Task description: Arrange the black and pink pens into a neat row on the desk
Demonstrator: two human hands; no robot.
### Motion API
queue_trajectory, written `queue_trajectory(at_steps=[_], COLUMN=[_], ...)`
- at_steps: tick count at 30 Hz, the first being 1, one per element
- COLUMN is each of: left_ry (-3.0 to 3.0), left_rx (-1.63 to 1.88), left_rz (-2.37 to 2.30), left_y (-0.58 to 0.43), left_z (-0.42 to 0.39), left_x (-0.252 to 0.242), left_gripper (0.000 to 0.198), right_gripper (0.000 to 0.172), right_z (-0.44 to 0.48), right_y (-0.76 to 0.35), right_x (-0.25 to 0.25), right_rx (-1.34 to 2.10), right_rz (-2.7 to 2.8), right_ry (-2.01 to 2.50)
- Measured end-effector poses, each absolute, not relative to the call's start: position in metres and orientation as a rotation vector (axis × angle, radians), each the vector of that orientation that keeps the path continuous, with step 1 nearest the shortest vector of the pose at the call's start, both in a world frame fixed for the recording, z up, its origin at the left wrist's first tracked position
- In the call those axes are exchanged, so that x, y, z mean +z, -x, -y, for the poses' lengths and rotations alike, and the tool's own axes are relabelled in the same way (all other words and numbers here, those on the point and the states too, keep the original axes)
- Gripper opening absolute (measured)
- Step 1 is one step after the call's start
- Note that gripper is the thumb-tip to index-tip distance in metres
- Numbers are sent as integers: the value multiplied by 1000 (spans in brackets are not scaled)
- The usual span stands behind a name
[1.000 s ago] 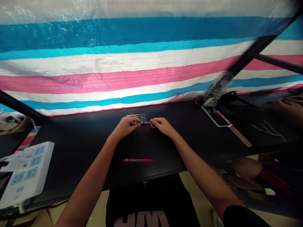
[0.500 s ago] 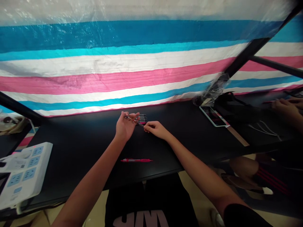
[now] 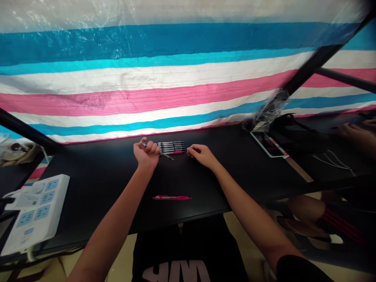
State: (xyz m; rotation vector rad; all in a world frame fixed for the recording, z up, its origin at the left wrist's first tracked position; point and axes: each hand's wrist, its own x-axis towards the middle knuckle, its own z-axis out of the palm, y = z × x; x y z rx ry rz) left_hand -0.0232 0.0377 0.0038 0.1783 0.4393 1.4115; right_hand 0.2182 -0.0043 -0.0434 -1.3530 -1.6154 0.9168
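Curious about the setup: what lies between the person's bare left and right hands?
Head view: a row of slim clear-and-black pens, a red pen alongside, and a grey pen jutting from the left hand.

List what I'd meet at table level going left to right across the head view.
Power strip → left hand → row of pens → right hand → phone → thin white cords.

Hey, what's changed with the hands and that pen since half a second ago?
The right hand let go of the held pen and moved right; the left hand carried it left. The loose red pen and phone stayed put.
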Motion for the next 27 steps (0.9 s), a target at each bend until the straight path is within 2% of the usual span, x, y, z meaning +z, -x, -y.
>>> queue_trajectory(at_steps=[4,10,27], left_ry=[-148,-123,-193], left_rx=[1471,1494,1529], left_rz=[-403,-395,-393], left_y=[29,34,36], left_z=[-40,-45,-47], left_x=[6,5,1], left_gripper=[37,29,31], right_gripper=[36,34,35], right_z=[5,5,6], right_y=[-216,-216,-218], right_x=[-46,-47,-45], right_rx=[908,892,854], right_rz=[1662,1678,1703], right_ry=[1377,1394,1423])
